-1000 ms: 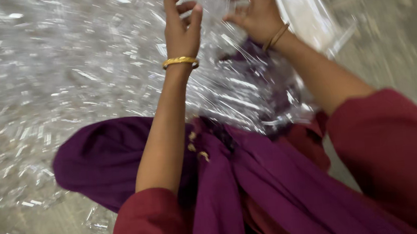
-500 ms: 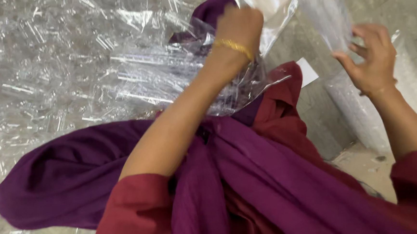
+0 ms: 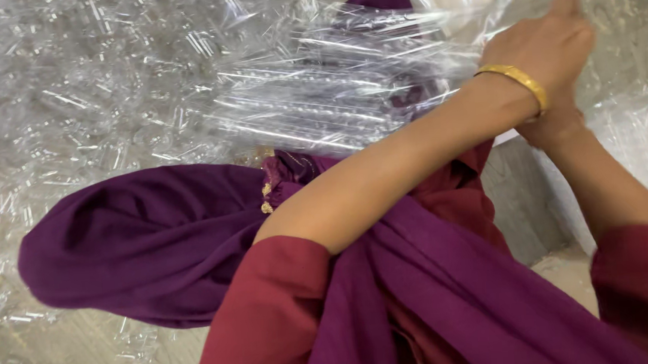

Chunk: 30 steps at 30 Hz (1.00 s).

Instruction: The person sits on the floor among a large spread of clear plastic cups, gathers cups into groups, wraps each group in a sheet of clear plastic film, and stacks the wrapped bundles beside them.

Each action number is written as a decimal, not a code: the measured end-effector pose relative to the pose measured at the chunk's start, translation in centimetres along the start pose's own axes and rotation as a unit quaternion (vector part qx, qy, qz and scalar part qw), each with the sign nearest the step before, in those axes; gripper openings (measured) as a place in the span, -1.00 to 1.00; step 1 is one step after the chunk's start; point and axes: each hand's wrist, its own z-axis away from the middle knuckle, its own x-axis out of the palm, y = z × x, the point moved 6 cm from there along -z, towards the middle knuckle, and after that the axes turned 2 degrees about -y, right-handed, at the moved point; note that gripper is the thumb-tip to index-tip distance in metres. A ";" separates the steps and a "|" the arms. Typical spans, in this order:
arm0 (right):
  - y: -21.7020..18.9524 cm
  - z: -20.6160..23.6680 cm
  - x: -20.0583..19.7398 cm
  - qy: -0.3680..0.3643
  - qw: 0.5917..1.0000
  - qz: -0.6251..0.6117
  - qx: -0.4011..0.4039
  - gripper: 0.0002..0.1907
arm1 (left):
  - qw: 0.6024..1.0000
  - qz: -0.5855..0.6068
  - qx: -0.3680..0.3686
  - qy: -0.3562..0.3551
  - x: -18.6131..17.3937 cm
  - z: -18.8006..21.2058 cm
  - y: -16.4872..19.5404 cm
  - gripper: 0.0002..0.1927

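My left hand (image 3: 548, 44), with a gold bangle on its wrist, reaches across to the upper right and grips the edge of a clear plastic sheet (image 3: 348, 90). My right hand (image 3: 557, 126) lies mostly hidden under the left wrist; its fingers cannot be seen. The crinkled plastic sheet is pulled over purple fabric (image 3: 381, 6) at the top. A loose purple scarf (image 3: 148, 245) drapes from my lap toward the left, with small gold beads at its edge.
A heap of crumpled clear plastic wrap (image 3: 71, 92) covers the floor to the left and top. More plastic (image 3: 636, 133) lies at the right. Pale tiled floor (image 3: 73, 362) shows at the bottom left. My maroon sleeves fill the bottom.
My left hand has swung from the top middle to the upper right, crossing over my right hand. The plastic sheet has stretched rightward with it.
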 end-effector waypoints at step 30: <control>-9.4 -25.6 21.0 -0.135 0.942 -0.263 -0.156 -0.55 | 0.737 -0.149 -0.651 0.106 -30.3 34.5 -43.5 -0.21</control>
